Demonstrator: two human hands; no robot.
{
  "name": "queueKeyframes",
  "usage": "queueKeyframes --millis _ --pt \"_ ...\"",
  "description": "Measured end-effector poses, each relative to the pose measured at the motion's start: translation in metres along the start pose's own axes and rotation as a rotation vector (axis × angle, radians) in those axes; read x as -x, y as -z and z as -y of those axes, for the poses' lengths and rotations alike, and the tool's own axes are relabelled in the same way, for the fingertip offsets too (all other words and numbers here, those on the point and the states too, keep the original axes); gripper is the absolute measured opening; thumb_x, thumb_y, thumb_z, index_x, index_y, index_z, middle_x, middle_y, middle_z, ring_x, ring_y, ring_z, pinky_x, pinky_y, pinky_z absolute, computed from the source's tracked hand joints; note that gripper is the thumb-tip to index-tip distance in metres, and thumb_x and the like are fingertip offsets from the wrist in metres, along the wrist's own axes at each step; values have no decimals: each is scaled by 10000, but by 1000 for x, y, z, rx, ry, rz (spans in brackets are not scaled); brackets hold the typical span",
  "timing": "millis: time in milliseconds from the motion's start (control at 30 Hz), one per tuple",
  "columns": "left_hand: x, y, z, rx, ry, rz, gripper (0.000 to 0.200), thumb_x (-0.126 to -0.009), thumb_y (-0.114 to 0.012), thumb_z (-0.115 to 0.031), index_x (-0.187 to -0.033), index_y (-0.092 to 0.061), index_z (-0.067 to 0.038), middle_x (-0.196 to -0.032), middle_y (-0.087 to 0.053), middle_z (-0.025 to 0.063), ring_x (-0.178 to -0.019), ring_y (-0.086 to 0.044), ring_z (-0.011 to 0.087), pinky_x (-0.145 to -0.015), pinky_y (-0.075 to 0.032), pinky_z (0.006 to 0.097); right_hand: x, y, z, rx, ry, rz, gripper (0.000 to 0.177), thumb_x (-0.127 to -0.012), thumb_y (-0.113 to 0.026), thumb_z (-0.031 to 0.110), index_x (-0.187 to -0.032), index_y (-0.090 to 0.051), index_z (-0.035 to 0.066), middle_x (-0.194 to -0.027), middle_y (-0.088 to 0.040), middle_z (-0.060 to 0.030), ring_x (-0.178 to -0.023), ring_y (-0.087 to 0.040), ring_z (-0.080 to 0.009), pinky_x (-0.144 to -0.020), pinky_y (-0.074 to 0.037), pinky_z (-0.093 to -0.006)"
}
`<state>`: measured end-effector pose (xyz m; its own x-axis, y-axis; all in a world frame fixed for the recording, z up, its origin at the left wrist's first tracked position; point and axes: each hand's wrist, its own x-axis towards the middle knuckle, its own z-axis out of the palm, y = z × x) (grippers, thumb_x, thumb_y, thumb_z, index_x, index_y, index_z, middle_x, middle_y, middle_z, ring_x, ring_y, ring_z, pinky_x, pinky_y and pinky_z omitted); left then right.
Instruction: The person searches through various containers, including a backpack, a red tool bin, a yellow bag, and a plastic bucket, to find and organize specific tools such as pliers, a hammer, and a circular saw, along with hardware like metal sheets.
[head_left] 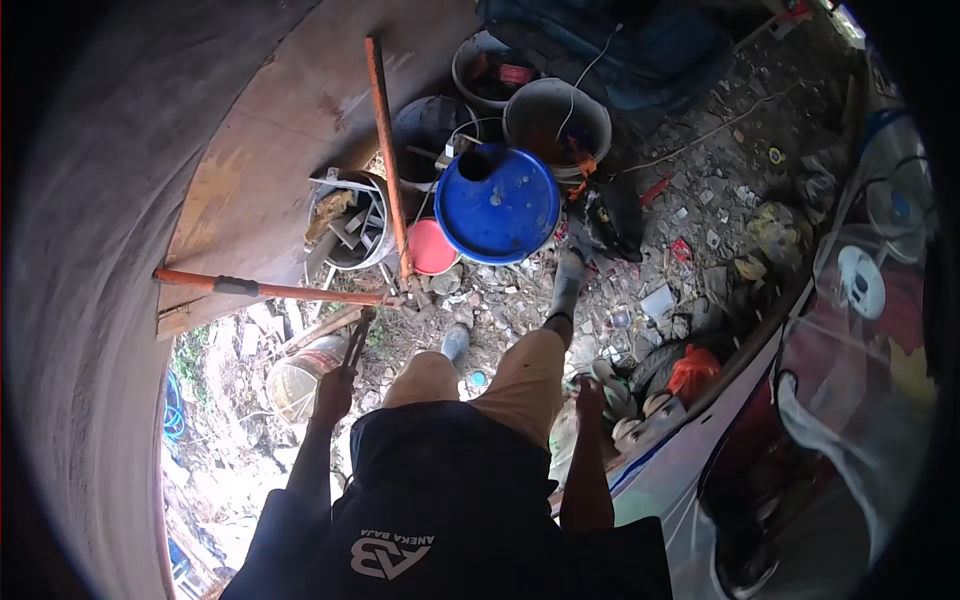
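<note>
My left hand (335, 394) is closed around a narrow dark metal tool (356, 342), whose exact kind I cannot make out. Its far end points at the place where two orange poles nearly meet. One orange pole (387, 150) leans upright against the board wall, and the other orange pole (310, 293) lies crosswise to the left, with a dark wrap on it. My right hand (590, 402) hangs low beside my right thigh, fingers loose, with nothing visible in it. Just left of its forearm is my beige trouser leg (525, 375).
A blue drum lid (510, 215) lies ahead of my feet, beside a red lid (433, 247). Around them stand a bucket of scrap (350, 225) and a grey bucket (545, 105). Rubble and litter cover the ground. An orange bag (693, 372) and plastic sheeting (850, 400) are on the right.
</note>
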<state>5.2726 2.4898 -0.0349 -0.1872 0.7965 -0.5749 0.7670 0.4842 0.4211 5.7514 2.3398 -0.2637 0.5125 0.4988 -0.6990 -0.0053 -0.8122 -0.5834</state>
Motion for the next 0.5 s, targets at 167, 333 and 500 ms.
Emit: queueKeyframes --millis 167,333,500 --pt "-10 -72 -115 -52 305 -38 299 -879 -473 -269 -892 -668 -43 -836 -640 211 -848 -621 349 -727 -467 424 -34 56 46 16 -203 137 339 -850 -575 273 -1080 -574 24 -868 -588 -103 -800 -612 -184 -611 -496 -292" --pt "2 -111 -184 37 443 42 319 -890 -460 -297 -887 -635 -30 -816 -646 192 -813 -619 362 -707 -467 440 -83 108 84 18 -62 214 325 -845 -583 252 -1080 -576 26 -847 -606 -99 -728 -610 -180 -578 -495 -287" --pt "21 -139 -153 120 410 -15 359 -892 -509 -357 -917 -583 -7 -749 -619 205 -720 -607 361 -631 -452 449 -141 103 129 250 46 239 369 -829 -637 241 -1101 -555 7 -854 -618 -116 -758 -614 -206 -665 -508 -329"
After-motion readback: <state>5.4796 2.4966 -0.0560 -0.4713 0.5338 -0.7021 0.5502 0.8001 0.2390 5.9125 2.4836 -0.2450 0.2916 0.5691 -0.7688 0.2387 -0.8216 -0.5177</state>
